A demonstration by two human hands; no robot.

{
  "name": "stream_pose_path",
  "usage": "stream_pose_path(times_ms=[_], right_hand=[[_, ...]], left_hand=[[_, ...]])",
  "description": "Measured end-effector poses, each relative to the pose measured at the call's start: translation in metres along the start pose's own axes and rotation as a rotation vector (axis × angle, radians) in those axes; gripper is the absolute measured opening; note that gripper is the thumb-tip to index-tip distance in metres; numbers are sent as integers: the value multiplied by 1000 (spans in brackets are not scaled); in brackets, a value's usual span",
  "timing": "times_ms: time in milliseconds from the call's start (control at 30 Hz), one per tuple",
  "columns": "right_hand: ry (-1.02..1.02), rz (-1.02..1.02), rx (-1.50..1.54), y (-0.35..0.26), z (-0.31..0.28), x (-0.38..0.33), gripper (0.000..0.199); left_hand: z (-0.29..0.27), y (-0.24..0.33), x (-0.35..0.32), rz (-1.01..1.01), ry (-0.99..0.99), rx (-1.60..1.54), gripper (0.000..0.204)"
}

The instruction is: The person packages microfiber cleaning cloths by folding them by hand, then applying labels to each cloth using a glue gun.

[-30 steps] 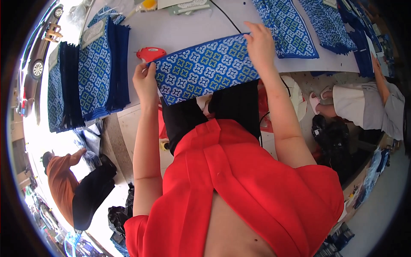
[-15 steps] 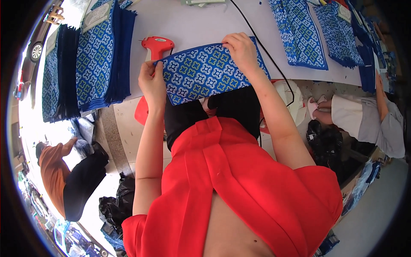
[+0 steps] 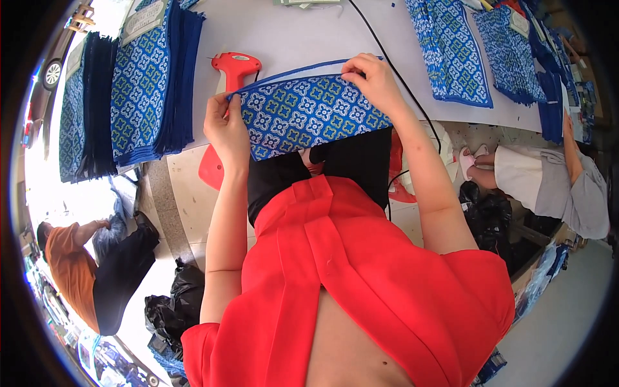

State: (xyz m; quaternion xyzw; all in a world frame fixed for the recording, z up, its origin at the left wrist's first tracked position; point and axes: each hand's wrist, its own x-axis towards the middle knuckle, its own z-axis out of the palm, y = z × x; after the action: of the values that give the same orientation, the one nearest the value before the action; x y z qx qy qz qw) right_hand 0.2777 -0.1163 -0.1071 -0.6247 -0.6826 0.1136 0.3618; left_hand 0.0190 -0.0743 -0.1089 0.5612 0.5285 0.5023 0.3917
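A folded blue cloth (image 3: 309,116) with a white and green flower pattern spans my two hands, over the table's near edge and above my lap. My left hand (image 3: 225,122) pinches its upper left corner. With thumb and fingers closed, my right hand (image 3: 374,80) grips the upper edge toward the right. A second blue edge shows behind the front layer, with a narrow gap between them. Just beyond my left hand lies a red tagging gun (image 3: 236,68) on the white table, its handle partly hidden.
Stacks of patterned blue cloths lie at the left (image 3: 143,84) and right (image 3: 448,55) of the table (image 3: 284,35). A black cable (image 3: 393,64) crosses it. One person (image 3: 74,271) is at the left, another (image 3: 541,174) at the right. Black bags (image 3: 487,213) stand on the floor.
The cloth's front layer has come down from its back edge, opening a gap along the top. My right hand has shifted slightly right and nearer; my left hand keeps its corner.
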Motion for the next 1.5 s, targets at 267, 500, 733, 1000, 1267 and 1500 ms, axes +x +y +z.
stream_pose_path(times_ms=[267,500,733,1000,1267,1500], right_hand=[[-458,444,801,-42,-63,-24,5],[-38,92,-212,-19,-46,-16,18],[-155,-27,-445,6,-3,18,20],[-173,141,363,-16,-32,17,14],[-71,263,760,-29,-62,1,13],[33,268,1050,-34,-63,-6,14]], left_hand=[[-13,-4,3,9,-4,-71,8],[-18,-5,5,-9,2,-102,9],[-20,3,4,5,-34,-137,6],[-48,16,3,32,-6,-266,6],[-59,30,5,15,56,-384,8],[-67,35,10,8,14,-515,7]])
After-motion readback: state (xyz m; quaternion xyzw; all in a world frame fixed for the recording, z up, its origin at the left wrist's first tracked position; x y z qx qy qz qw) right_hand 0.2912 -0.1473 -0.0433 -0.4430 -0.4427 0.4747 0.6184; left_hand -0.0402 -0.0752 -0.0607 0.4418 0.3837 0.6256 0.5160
